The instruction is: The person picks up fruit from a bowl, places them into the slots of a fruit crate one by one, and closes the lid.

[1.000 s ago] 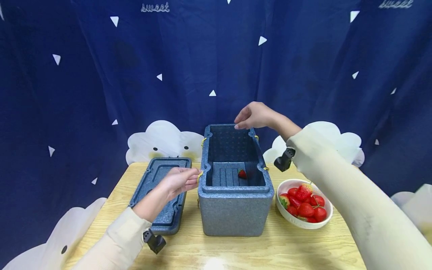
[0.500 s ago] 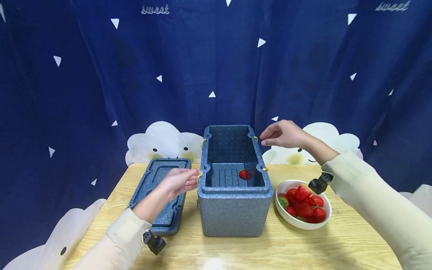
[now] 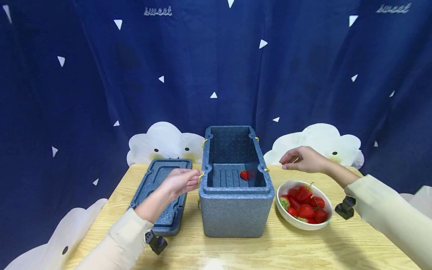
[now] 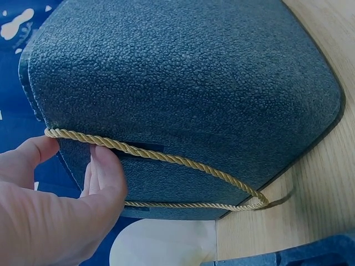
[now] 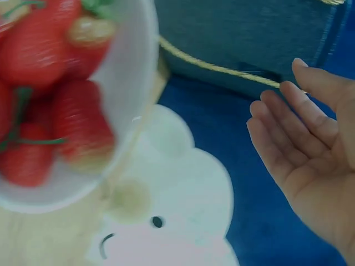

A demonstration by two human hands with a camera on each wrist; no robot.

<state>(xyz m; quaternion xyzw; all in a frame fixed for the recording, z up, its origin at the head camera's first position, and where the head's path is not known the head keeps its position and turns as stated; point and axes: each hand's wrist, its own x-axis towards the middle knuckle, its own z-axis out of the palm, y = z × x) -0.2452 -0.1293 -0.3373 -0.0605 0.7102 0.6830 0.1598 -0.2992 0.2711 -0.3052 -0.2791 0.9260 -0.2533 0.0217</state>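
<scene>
The left grip (image 3: 179, 182), spread, touches the rope (image 4: 188, 162) at nine o'clock on the box (image 3: 236, 215); the right grip (image 3: 305, 159), spread, hangs at twelve from the bowl (image 3: 294, 221).

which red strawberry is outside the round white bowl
The single red strawberry lying alone inside the open blue-grey foam-like box; the other red strawberries in view are all heaped in the round white bowl.
</scene>
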